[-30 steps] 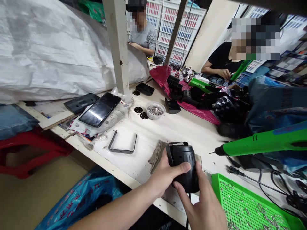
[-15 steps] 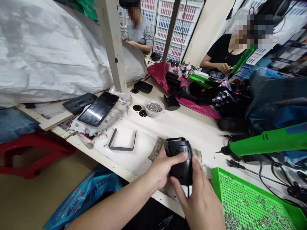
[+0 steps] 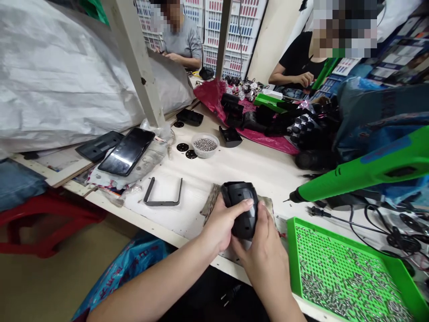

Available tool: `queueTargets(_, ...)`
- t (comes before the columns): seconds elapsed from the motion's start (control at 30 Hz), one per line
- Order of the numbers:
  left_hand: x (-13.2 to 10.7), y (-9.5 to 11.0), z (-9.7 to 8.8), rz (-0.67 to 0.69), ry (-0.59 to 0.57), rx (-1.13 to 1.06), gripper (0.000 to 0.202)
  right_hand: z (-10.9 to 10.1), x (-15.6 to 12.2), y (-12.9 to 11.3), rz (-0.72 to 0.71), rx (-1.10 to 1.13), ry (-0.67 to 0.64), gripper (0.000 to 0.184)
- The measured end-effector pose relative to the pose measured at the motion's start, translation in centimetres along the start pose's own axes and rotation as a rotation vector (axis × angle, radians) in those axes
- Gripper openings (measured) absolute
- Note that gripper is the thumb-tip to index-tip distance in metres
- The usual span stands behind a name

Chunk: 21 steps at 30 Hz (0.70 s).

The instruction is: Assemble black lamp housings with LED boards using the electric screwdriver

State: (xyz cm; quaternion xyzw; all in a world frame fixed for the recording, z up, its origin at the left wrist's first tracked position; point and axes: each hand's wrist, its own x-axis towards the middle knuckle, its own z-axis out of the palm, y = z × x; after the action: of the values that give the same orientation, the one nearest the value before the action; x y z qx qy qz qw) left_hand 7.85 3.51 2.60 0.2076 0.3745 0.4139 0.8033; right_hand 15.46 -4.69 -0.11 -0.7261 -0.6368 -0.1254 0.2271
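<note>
A rounded black plastic housing [image 3: 244, 223] is held between both hands above a folded cloth [image 3: 210, 201] at the near edge of the workbench. My left hand [image 3: 221, 223] wraps its left side, with the thumb lying across the front. On the right side, my right hand [image 3: 268, 232] presses its fingers along the housing, its thumb low near the bottom end. To the left lies a U-shaped dark metal bracket [image 3: 164, 203]. A green electric screwdriver [image 3: 355, 172] points its thin bit toward the housing from the right.
A green perforated tray [image 3: 291, 259] of screws sits at the right. Beyond the hands stands a round tub [image 3: 205, 154] of small metal parts. A phone [image 3: 127, 152] lies left, near a post [image 3: 134, 62]. A plug and cable [image 3: 335, 217] lie right. Two people work across the bench.
The housing has tilted, so its top opening shows less, and the cord below it is no longer visible. My right hand has closed in around it. The view has shifted slightly; the screwdriver appears farther left.
</note>
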Motion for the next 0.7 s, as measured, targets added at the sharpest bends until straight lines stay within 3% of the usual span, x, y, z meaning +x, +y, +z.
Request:
queueTargets(0.13, -0.2, -0.5, -0.1, 0.079, -0.035, 0.089, 0.054, 0.3, -0.2, 0.2, 0.025, 0.044, 0.003, 0.077)
queueTargets(0.3, -0.2, -0.6, 0.1, 0.027, 0.034, 0.151, 0.058, 0.4, 0.0, 1.1, 0.052, 0.176, -0.051, 0.085)
queueTargets(0.47, -0.8, -1.2, -0.1, 0.096, -0.067, 0.342, 0.071, -0.1, 0.6, 2.6, 0.167, 0.431, -0.133, 0.088)
queueTargets(0.6, -1.5, -1.5, 0.3, 0.127, -0.004, 0.437, 0.098, 0.0, 0.4, 1.9, 0.181, 0.413, -0.028, 0.096)
queueTargets(0.7, -2.1, -1.4, 1.0, 0.149, 0.016, 0.433, 0.103, 0.3, 0.1, 0.8, 0.188, 0.319, 0.037, 0.106)
